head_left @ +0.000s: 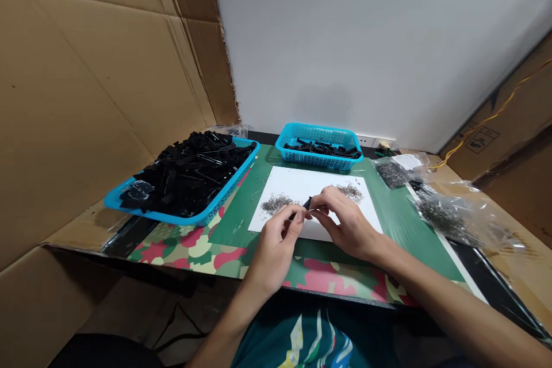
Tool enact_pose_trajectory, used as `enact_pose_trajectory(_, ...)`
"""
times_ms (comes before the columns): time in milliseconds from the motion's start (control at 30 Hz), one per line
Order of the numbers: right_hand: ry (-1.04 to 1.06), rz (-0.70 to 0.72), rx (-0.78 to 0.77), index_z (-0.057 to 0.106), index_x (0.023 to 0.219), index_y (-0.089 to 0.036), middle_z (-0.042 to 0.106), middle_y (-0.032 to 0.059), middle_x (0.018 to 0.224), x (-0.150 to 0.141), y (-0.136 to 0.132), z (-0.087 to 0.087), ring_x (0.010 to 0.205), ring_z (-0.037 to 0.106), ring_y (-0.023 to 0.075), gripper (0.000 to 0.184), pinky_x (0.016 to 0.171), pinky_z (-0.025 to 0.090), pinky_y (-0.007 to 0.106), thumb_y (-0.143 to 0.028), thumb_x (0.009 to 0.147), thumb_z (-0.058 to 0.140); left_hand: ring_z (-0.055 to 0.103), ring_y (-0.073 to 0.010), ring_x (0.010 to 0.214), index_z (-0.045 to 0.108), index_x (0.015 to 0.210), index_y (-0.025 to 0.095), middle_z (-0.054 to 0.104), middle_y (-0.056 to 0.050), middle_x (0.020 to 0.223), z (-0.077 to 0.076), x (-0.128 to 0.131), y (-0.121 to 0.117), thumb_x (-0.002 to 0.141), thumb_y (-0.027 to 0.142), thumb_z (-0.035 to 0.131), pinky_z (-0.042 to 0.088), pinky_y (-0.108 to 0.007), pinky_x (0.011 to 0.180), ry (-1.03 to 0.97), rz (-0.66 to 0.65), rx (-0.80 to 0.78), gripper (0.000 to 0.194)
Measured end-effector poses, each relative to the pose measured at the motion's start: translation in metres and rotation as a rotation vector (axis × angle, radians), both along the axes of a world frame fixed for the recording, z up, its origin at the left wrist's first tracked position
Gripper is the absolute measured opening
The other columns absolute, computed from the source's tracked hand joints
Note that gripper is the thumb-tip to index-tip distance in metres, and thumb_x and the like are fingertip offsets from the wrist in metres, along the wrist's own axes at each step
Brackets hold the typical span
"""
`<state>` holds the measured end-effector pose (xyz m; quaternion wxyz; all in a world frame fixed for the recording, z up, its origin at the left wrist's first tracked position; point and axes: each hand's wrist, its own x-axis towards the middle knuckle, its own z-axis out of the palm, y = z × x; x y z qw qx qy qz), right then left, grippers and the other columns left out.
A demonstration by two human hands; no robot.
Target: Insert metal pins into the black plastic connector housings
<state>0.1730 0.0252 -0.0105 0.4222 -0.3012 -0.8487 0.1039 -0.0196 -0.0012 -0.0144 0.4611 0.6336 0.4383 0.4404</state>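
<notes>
We hold the black part (307,203) between our 2 hands: left hand (278,237) pinched on it, right hand (347,224) curled, its hold unclear; we should brace the left and make small right-side adjustments

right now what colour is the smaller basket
The smaller basket is bright blue, seen best in the head view.
</notes>
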Motion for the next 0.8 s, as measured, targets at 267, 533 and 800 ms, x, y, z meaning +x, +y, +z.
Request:
enact_pose_trajectory(267, 0.096, 0.062, -0.076, 0.06, 0.107, -0.019, 0.061, 0.0042, 0.09, -0.003, 0.001, -0.004, 0.08, 0.053, 0.0169, 0.007, 0.071, 0.042, 0.029, -0.016, 0.106, 0.054, 0.035, -0.0118, 0.066, 0.059, 0.09, 0.019, 0.043, 0.004, 0.075, -0.004, -0.002, 0.003, 0.105, 0.046, 0.055, 0.03, -0.025, 0.061, -0.076, -0.029, 0.012, 0.031)
enact_pose_trajectory(533, 0.234, 0.081, -0.442, 0.071, 0.096, -0.017, 0.068, 0.0031, 0.085, -0.002, -0.003, 0.008, 0.074, 0.056, 0.0143, 0.01, 0.066, 0.043, 0.027, -0.023, 0.101, 0.064, 0.051, -0.0152, 0.08, 0.06, 0.093, 0.021, 0.056, 0.001, 0.088, -0.006, -0.002, 0.001, 0.107, 0.044, 0.052, 0.039, -0.027, 0.072, 0.022, 0.007, 0.099, 0.028)
enact_pose_trajectory(800, 0.265, 0.044, -0.312, 0.07, 0.087, -0.017, 0.066, -0.0009, 0.071, -0.003, -0.005, 0.008, 0.06, 0.052, 0.01, 0.008, 0.057, 0.04, 0.024, -0.011, 0.091, 0.066, 0.053, -0.0164, 0.084, 0.066, 0.101, 0.022, 0.055, -0.001, 0.091, -0.003, -0.001, -0.003, 0.11, 0.045, 0.044, 0.039, -0.029, 0.074, 0.072, 0.056, 0.113, 0.033)
